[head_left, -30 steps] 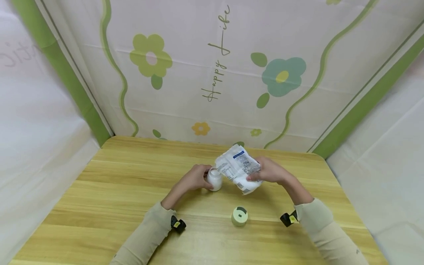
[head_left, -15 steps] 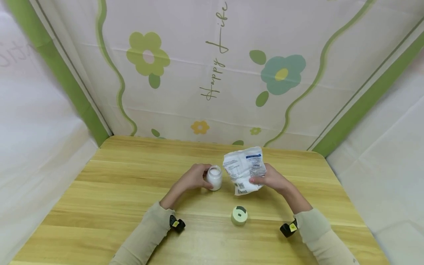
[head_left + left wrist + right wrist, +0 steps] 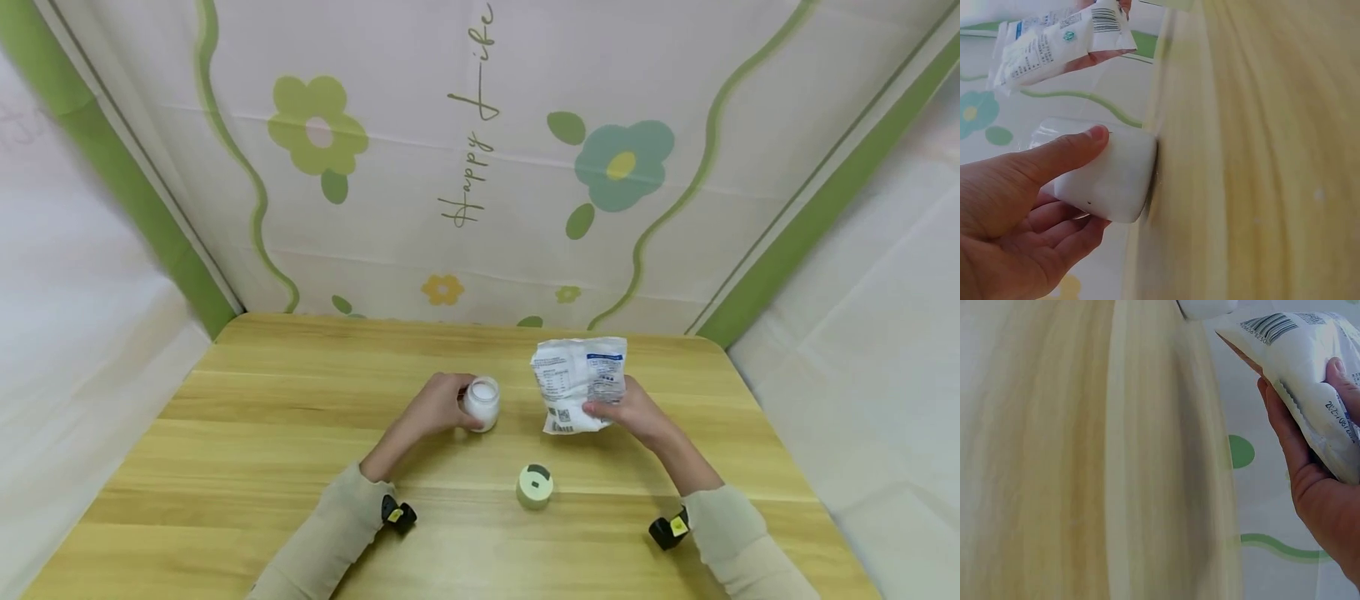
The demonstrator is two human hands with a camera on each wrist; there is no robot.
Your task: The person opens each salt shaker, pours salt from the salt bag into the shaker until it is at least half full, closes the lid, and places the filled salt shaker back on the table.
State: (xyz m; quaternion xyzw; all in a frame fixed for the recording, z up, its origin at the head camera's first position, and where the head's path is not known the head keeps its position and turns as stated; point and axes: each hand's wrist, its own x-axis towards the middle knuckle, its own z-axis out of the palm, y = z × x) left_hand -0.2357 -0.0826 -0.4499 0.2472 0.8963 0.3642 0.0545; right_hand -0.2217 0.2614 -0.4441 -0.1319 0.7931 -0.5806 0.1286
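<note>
My left hand (image 3: 438, 406) grips a small glass jar (image 3: 482, 406) that stands upright on the table, its mouth uncovered and white contents filling it. In the left wrist view the thumb lies along one side of the jar (image 3: 1110, 175) and the fingers curl round the other. To the right, my right hand (image 3: 636, 410) holds a crumpled white printed bag (image 3: 577, 379) above the table, thumb on its front and fingers behind. The right wrist view shows the bag (image 3: 1310, 362) bulging with contents. Nearer me sits a pale green round lid (image 3: 535, 487), touched by neither hand.
The wooden table (image 3: 262, 450) runs back to a white flowered curtain (image 3: 397, 208). Fabric walls rise at both sides, with green strips at the corners. A black wrist camera (image 3: 399, 515) sits on the left cuff, another (image 3: 669, 529) on the right.
The right hand has drawn the bag away from the jar's mouth to the right and turned it more upright. The left hand keeps its hold on the jar, and the lid stays put.
</note>
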